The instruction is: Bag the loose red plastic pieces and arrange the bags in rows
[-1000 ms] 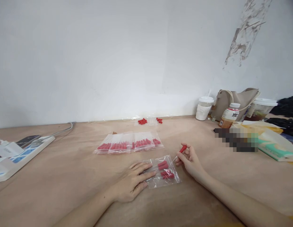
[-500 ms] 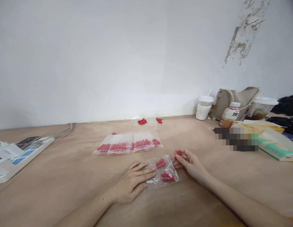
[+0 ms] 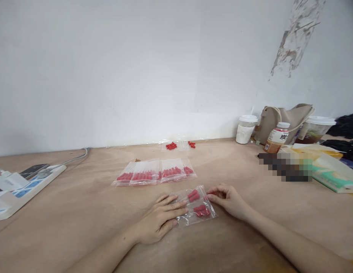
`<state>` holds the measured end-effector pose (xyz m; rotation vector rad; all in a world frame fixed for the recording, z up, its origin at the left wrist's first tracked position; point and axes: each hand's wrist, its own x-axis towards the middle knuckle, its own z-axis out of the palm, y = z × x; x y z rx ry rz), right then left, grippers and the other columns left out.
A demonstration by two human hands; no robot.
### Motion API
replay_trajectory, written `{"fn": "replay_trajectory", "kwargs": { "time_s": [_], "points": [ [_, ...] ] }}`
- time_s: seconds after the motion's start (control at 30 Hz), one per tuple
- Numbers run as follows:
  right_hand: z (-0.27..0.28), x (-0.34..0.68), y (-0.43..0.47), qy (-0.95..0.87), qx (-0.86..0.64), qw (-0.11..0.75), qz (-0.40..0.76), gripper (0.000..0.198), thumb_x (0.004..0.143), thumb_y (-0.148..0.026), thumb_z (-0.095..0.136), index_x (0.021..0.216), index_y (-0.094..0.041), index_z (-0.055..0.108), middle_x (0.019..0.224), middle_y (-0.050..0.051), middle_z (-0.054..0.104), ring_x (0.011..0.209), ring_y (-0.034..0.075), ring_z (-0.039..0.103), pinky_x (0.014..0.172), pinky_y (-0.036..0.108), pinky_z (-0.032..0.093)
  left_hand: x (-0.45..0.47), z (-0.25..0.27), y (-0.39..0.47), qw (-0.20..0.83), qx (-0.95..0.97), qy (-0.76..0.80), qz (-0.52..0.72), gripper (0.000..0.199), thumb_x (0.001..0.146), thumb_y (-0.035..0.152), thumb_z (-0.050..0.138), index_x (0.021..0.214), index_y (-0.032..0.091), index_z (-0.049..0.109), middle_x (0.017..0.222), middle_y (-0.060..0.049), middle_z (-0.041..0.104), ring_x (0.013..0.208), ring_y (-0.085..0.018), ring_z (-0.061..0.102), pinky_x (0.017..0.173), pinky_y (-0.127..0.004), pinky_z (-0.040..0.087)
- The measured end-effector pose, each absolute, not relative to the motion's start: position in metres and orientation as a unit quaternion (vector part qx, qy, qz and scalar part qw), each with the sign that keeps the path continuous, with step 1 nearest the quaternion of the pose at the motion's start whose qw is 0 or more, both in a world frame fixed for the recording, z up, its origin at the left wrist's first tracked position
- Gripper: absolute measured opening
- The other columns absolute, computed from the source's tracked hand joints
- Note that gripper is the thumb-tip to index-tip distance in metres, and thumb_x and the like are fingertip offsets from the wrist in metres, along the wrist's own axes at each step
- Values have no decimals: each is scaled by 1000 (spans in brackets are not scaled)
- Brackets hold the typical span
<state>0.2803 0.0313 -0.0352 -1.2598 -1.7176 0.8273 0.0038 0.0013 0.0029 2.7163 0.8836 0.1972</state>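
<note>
A clear zip bag (image 3: 182,220) lies on the table in front of me with several red-handled sticks (image 3: 201,211) inside; their thin pale shafts are hard to make out. Flat across the bag's left part rests my left hand (image 3: 162,218), fingers stretched out and pressing on the plastic. At the bag's right edge, my right hand (image 3: 225,199) pinches a red-handled stick (image 3: 205,198). Only a bit of its red end shows by the fingertips, and its shaft points into the bag's mouth.
Beyond the hands lies a row of filled clear bags (image 3: 144,175). Loose red pieces (image 3: 171,145) lie by the wall. A power strip (image 3: 31,191) is at left. At right stand a lidded cup (image 3: 246,129), a drink bottle (image 3: 276,138) and a grey handbag (image 3: 290,115).
My right hand has moved slightly left toward the bag's edge, and the red-handled stick sits farther into the bag. My left hand has stayed in place.
</note>
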Motion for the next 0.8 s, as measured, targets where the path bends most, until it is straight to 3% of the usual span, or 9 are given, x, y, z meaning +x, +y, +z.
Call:
{"fn": "replay_trajectory", "kwargs": {
  "time_s": [0.23,0.37,0.5,0.6,0.67,0.8],
  "points": [
    [-38,274,30,-661,-458,415,426,41,66,-48,62,92,-16,60,76,4,65,68,15,58,62,28,47,3,1,2,131,944,296,67,40,92,29,30,131,35,27,138,6,28,129,-22,19,104,-47,17],
    [-32,268,24,-618,-428,429,501,44,65,-49,63,91,-15,55,85,7,65,77,17,61,70,30,48,3,2,1,129,944,294,72,41,91,30,31,132,35,27,138,6,29,129,-22,20,104,-47,17],
    [-25,262,15,-585,-438,414,543,44,64,-51,63,88,-16,51,83,6,64,63,12,59,52,22,46,4,3,1,121,944,301,63,41,91,29,30,132,36,26,138,7,28,129,-22,19,104,-47,17],
    [-24,262,13,-588,-436,388,561,46,67,-51,60,96,-19,45,90,5,63,42,4,47,35,17,32,4,4,1,117,946,295,59,42,91,28,29,132,36,25,139,7,26,129,-21,19,104,-46,17],
    [-24,264,15,-596,-423,369,575,48,68,-51,59,100,-20,41,92,4,63,38,2,43,35,16,31,4,4,1,116,947,294,57,42,92,28,28,132,36,24,139,7,25,129,-21,18,104,-46,17],
    [-26,270,20,-620,-435,376,534,46,66,-47,63,94,-19,41,76,1,63,56,8,55,50,20,40,4,3,1,119,946,296,60,41,92,29,28,132,36,25,139,7,26,130,-22,16,104,-46,17]
  ]
}}
